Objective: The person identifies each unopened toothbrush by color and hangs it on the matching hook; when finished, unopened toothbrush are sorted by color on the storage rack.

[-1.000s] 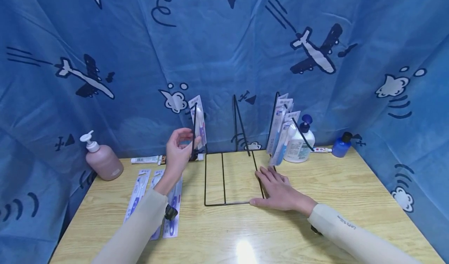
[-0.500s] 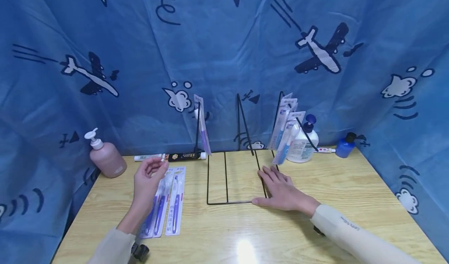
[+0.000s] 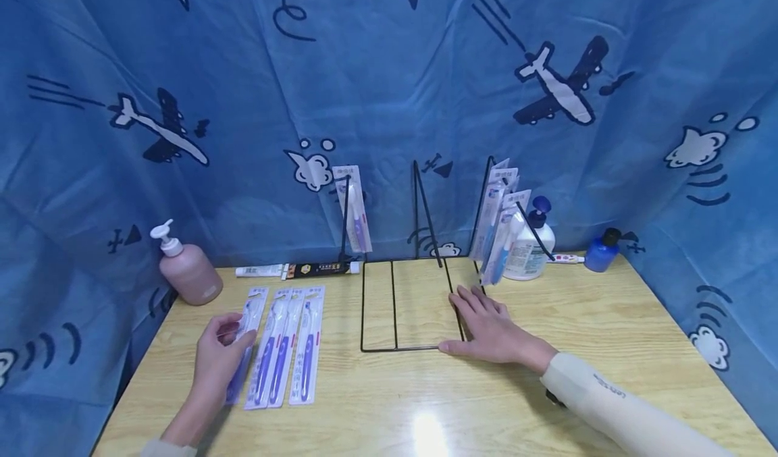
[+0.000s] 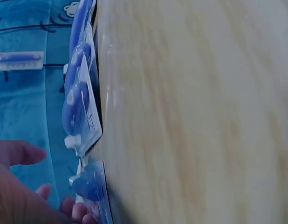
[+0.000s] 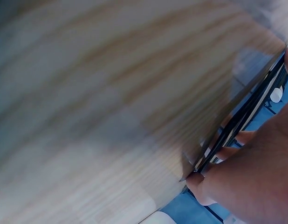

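head: high, forward-down | wrists: close, grazing table (image 3: 547, 308)

Left hand (image 3: 220, 349) down onto leftmost toothbrush pack (image 3: 244, 339).

Four packaged toothbrushes (image 3: 286, 352) lie flat on the counter (image 3: 608, 322) at 9 o'clock. One more pack (image 3: 354, 207) stands in the wire rack (image 3: 407, 305), with several at its 3 o'clock end (image 3: 501, 231); their number is unclear. Three pump bottles: pink (image 3: 187, 275), white (image 3: 529, 244), blue (image 3: 602, 253). Two tubes (image 3: 298, 269) lie at 11 o'clock.
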Demonstrator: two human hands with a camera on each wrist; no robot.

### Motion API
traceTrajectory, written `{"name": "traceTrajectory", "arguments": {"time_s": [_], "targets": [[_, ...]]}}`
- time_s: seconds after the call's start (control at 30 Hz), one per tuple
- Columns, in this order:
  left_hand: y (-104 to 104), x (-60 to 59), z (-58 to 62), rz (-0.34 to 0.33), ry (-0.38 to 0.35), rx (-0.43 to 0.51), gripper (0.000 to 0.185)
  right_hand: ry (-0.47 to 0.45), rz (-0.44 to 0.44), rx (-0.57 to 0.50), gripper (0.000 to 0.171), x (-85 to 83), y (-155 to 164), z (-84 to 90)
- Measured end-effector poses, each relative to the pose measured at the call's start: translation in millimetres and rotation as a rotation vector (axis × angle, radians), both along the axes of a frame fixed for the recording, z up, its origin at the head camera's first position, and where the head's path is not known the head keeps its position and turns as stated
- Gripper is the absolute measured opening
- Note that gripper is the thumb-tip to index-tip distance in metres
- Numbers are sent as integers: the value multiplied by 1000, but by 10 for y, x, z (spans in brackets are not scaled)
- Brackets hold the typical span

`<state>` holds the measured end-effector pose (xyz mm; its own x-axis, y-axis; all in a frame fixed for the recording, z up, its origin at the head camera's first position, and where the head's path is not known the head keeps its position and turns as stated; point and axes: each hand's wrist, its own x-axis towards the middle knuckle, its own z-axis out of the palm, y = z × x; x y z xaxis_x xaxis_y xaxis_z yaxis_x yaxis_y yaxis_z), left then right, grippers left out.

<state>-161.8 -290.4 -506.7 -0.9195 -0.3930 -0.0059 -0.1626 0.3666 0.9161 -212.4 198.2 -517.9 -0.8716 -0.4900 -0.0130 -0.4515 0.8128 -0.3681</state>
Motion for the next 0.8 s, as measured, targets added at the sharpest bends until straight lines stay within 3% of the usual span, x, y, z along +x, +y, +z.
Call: {"name": "traceTrajectory", "arguments": {"time_s": [0.2,0.4,0.53,0.8], "targets": [[-140,-41,-8,-64,-170,-67,66,-14,-1,-3,106,-7,13,8],[-293,-91,71,-143,-336,-110,75,-19,1,-7,105,-7,11,16],[-300,-105,106,-181,-370,-92,71,-12,1,-8,105,-12,17,19],[-300,-82,113,-226,-331,-69,58,-1,8,-11,106,-7,6,14]]}}
